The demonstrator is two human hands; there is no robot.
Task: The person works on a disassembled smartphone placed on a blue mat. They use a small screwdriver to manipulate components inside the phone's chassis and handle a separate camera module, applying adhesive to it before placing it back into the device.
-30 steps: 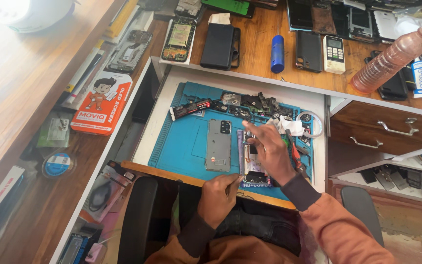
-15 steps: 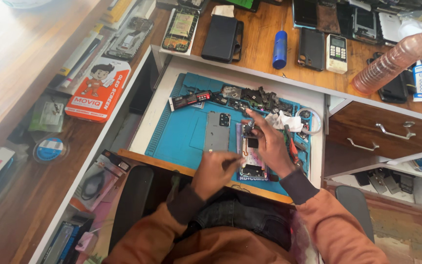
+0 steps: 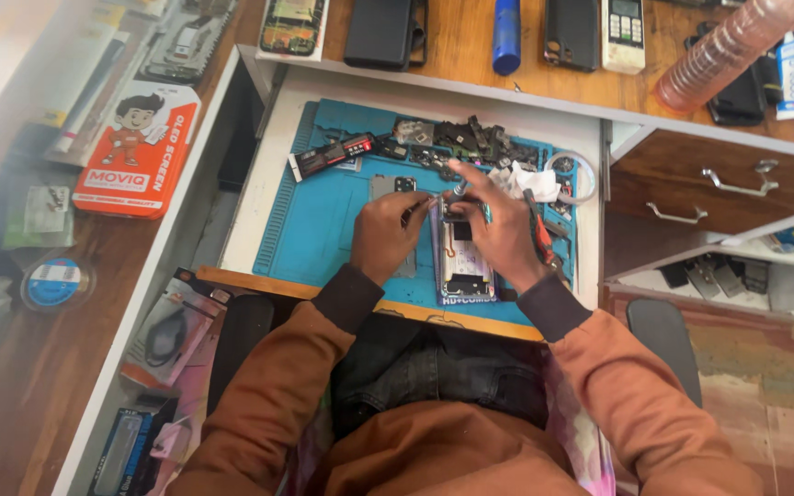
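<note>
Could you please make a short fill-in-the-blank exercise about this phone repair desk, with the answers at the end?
1. Both hands work over an opened phone that lies on a mat of ____ colour.
2. The left hand holds a thin metal ____.
3. The cylinder on the wooden shelf above the mat is ____.
4. The right hand touches the phone's ____ end.

Answers: blue; tool; blue; upper

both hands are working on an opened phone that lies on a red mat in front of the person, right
Not quite: the mat is blue, not red, as the head view shows. Both the left hand and the right hand are at the opened phone lying on it.
</note>
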